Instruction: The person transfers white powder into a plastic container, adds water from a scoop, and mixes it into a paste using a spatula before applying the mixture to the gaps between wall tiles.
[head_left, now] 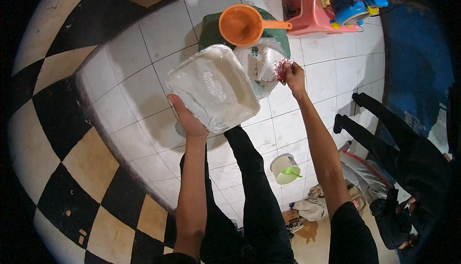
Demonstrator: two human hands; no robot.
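My left hand (188,117) grips a white rectangular tray (192,81) by its lower-left side; a pale, lumpy smear marks the inside. At the right, the fingers of my right hand (293,75) pinch a small red-and-white piece (280,70), too small to make out clearly, at the edge of a translucent plastic bag (254,62). The bag lies over a green object (213,28), mostly hidden by the tray and bag. An orange plastic dipper (240,26) with a long handle sits on it, just above the tray.
A pink plastic stool (304,16) holds a blue-and-yellow device (350,12). A small pale bucket (282,170) with a green item stands near my legs. Two dark-clad legs and another person (418,168) are at the right, beside crumpled cloth (309,208). Checkered flooring (81,163) lines the left.
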